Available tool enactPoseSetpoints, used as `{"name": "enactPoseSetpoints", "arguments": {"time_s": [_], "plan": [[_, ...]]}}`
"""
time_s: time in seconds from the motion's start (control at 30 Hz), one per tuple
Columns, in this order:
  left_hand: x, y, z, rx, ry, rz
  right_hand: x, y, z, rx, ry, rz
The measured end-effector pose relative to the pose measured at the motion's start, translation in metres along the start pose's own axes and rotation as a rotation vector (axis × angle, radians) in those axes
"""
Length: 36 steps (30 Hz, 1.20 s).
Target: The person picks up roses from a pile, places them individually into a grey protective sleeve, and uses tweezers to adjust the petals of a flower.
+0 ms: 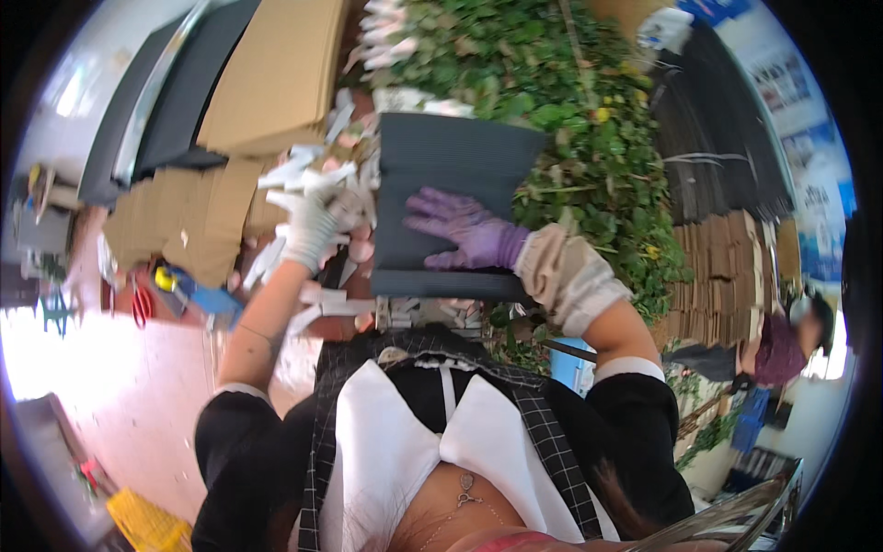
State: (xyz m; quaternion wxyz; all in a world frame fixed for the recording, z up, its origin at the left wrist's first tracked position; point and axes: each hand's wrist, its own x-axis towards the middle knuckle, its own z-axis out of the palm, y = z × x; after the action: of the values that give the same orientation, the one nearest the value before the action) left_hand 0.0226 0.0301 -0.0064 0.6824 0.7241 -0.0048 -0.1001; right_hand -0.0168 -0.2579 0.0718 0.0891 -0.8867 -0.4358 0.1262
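Observation:
My right hand (469, 235), in a purple glove with a beige cuff, lies flat with its fingers spread on a dark corrugated cardboard sheet (451, 161). The sheet lies in front of me, its near part bent into a fold. Just left of it, my left hand (322, 221), in a pale glove, reaches among pale pink flower heads with white paper sleeves (285, 175). The left fingers blend with the flowers and blur, so their grip is unclear. More white-sleeved flowers (326, 308) lie below this hand, and some show under the sheet's near edge.
Leafy green stems (598, 166) spread across the table on the right. Brown cardboard (276, 74) stands at the far left, with flat brown pieces (184, 216) nearer. Stacked dark cardboard (717, 138) rises at the right. Red-handled scissors (141, 305) sit at the left; another person (782, 350) is far right.

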Motion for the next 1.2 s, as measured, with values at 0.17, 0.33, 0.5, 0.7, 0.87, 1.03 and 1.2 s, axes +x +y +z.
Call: {"name": "enactPoseSetpoints", "arguments": {"time_s": [0.17, 0.33, 0.5, 0.7, 0.87, 1.03, 1.2], "plan": [[0.015, 0.024, -0.102, 1.485, 0.504, -0.081, -0.01, 0.001, -0.002, 0.043, 0.078, 0.085], [0.027, 0.053, -0.121, 1.55, 0.4, -0.461, -0.001, -0.006, -0.009, 0.028, 0.116, 0.063], [0.024, 0.065, -0.147, 1.59, 0.209, -0.315, -0.012, -0.02, -0.03, 0.011, 0.124, 0.259], [-0.051, 0.165, -0.092, 0.493, 0.087, -0.146, -0.03, 0.0, -0.008, -0.014, 0.118, 0.255], [-0.061, 0.131, 0.036, -0.31, -0.417, -0.496, -0.028, 0.003, -0.012, 0.041, 0.068, 0.209], [-0.025, 0.105, 0.064, 0.064, -0.514, -0.666, -0.041, 0.011, -0.029, 0.712, 0.211, 0.346], [-0.031, 0.087, 0.073, 0.337, -0.44, -0.516, -0.017, -0.026, -0.022, 0.076, 0.259, 0.143]]}}
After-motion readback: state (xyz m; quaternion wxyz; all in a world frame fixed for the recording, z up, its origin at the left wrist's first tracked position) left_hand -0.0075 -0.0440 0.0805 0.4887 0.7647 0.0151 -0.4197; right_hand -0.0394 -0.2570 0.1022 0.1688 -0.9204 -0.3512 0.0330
